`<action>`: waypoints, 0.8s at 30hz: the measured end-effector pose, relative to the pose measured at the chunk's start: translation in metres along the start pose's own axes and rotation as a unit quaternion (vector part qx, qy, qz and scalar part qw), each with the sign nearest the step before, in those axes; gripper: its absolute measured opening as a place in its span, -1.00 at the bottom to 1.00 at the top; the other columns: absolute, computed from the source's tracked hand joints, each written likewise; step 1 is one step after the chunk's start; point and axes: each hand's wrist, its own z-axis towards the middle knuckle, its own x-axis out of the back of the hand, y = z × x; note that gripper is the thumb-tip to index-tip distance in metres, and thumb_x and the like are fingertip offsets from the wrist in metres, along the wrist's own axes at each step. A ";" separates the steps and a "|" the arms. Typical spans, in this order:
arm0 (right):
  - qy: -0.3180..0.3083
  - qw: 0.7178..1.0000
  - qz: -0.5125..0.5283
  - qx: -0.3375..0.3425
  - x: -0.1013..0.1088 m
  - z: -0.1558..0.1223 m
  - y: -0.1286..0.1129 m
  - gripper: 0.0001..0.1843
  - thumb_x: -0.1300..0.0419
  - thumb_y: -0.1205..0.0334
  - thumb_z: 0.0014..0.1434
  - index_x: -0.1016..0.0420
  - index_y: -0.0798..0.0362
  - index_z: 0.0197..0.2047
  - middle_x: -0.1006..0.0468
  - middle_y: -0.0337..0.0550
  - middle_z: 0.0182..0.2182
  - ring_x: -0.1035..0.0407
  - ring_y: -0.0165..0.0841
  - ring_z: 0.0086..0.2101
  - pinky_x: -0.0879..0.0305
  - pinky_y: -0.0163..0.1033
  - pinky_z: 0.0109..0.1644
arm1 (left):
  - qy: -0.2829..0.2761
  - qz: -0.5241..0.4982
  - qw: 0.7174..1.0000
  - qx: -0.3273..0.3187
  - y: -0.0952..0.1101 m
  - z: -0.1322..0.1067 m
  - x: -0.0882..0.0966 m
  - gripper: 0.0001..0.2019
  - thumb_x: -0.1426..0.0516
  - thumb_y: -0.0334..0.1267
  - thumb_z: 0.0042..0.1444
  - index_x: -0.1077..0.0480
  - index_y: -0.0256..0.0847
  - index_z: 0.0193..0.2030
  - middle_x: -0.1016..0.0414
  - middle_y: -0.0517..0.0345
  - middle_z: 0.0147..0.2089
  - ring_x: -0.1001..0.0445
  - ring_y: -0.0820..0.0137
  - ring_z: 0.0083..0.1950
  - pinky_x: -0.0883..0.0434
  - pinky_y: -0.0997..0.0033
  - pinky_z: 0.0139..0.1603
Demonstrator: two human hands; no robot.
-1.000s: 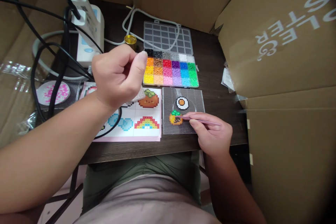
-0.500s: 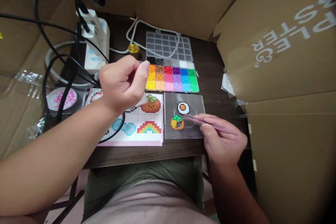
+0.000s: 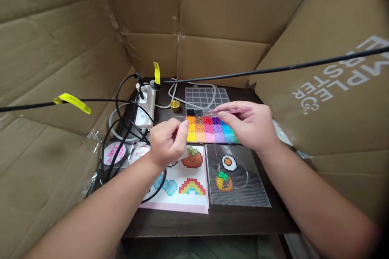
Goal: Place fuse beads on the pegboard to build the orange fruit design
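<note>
Tweezers (image 3: 240, 110) pinched in right hand (image 3: 257, 125), tips by gray beads in box (image 3: 212, 142), probably for single-bead precision. Pegboard (image 3: 243, 199) sits just in front, egg (image 3: 229, 162) and fruit (image 3: 224, 182) on top; pattern sheet (image 3: 194, 201) beside it, likely for quick glances. Left hand (image 3: 165, 141) curled above sheet, can't tell if holding anything.

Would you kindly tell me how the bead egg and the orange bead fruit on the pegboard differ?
The bead egg is white with an orange centre; the orange bead fruit has a green top. The egg looks filled; the fruit seems to have gaps. Both lie on the pegboard.
</note>
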 end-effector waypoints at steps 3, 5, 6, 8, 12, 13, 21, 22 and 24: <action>-0.051 0.998 0.029 -0.030 -0.023 0.011 0.021 -0.88 -0.29 0.24 0.09 -0.64 0.08 -0.33 -0.69 -0.09 -0.35 -0.59 -0.26 -0.33 -0.54 -0.17 -0.21 | -0.002 0.002 1.000 0.001 0.000 0.000 -0.001 -0.72 -0.16 -0.44 0.10 -0.20 -0.22 -0.57 -0.06 0.36 -0.66 -0.06 0.62 -0.65 -0.07 0.51 -0.63; -0.076 0.996 0.032 -0.038 -0.033 0.008 0.032 -0.88 -0.27 0.25 0.09 -0.63 0.08 -0.33 -0.69 -0.09 -0.35 -0.59 -0.28 -0.33 -0.53 -0.19 -0.20 | -0.003 -0.001 1.000 -0.001 0.001 0.000 -0.001 -0.72 -0.17 -0.45 0.09 -0.19 -0.22 -0.57 -0.06 0.36 -0.66 -0.06 0.63 -0.65 -0.06 0.51 -0.63; -0.087 0.995 0.029 -0.039 -0.036 0.005 0.036 -0.88 -0.27 0.26 0.08 -0.63 0.07 -0.33 -0.69 -0.10 -0.34 -0.59 -0.29 -0.33 -0.53 -0.20 -0.20 | -0.004 -0.002 1.000 -0.003 0.001 0.000 -0.001 -0.72 -0.17 -0.46 0.09 -0.19 -0.23 -0.57 -0.05 0.36 -0.66 -0.05 0.63 -0.65 -0.06 0.51 -0.63; -0.101 0.994 0.027 -0.040 -0.041 0.000 0.041 -0.89 -0.26 0.27 0.08 -0.64 0.06 -0.33 -0.69 -0.11 -0.33 -0.59 -0.29 -0.32 -0.52 -0.21 -0.20 | -0.006 -0.005 1.000 -0.006 0.001 0.000 -0.001 -0.72 -0.17 -0.46 0.08 -0.20 -0.23 -0.57 -0.05 0.36 -0.66 -0.04 0.63 -0.65 -0.05 0.51 -0.64; -0.107 0.992 0.038 -0.055 -0.046 -0.005 0.046 -0.87 -0.26 0.25 0.09 -0.63 0.06 -0.31 -0.69 -0.10 -0.30 -0.58 -0.30 -0.31 -0.51 -0.20 -0.19 | -0.010 -0.008 1.000 -0.003 0.001 -0.001 -0.001 -0.73 -0.17 -0.48 0.07 -0.20 -0.24 -0.56 -0.07 0.35 -0.66 -0.05 0.64 -0.64 -0.06 0.53 -0.63; -0.110 0.991 0.041 -0.059 -0.047 -0.005 0.048 -0.87 -0.26 0.25 0.10 -0.63 0.07 -0.30 -0.69 -0.09 -0.30 -0.58 -0.30 -0.31 -0.51 -0.20 -0.19 | -0.008 -0.008 1.000 -0.003 0.000 -0.001 -0.001 -0.73 -0.18 -0.48 0.07 -0.20 -0.24 -0.56 -0.07 0.36 -0.66 -0.05 0.64 -0.63 -0.06 0.53 -0.63; -0.133 0.990 0.024 -0.051 -0.049 -0.006 0.055 -0.85 -0.25 0.25 0.10 -0.63 0.09 -0.29 -0.68 -0.08 -0.34 -0.55 -0.30 -0.38 -0.47 -0.20 -0.28 | -0.014 -0.002 1.000 -0.001 -0.001 -0.002 -0.002 -0.73 -0.17 -0.47 0.07 -0.21 -0.23 -0.57 -0.10 0.35 -0.67 -0.07 0.63 -0.64 -0.07 0.52 -0.63; -0.127 0.990 0.025 -0.055 -0.048 -0.007 0.055 -0.85 -0.25 0.24 0.10 -0.63 0.09 -0.29 -0.68 -0.08 -0.35 -0.55 -0.30 -0.39 -0.47 -0.20 -0.30 | -0.013 -0.002 1.000 -0.002 -0.001 -0.002 -0.002 -0.73 -0.17 -0.47 0.07 -0.20 -0.23 -0.57 -0.10 0.35 -0.67 -0.07 0.63 -0.64 -0.07 0.52 -0.63; -0.108 0.992 0.034 -0.063 -0.047 -0.007 0.054 -0.85 -0.25 0.21 0.11 -0.62 0.08 -0.30 -0.68 -0.08 -0.36 -0.55 -0.29 -0.39 -0.47 -0.20 -0.31 | -0.012 -0.003 1.000 -0.001 -0.001 -0.001 -0.002 -0.73 -0.17 -0.47 0.07 -0.20 -0.23 -0.57 -0.09 0.35 -0.67 -0.07 0.63 -0.64 -0.06 0.52 -0.64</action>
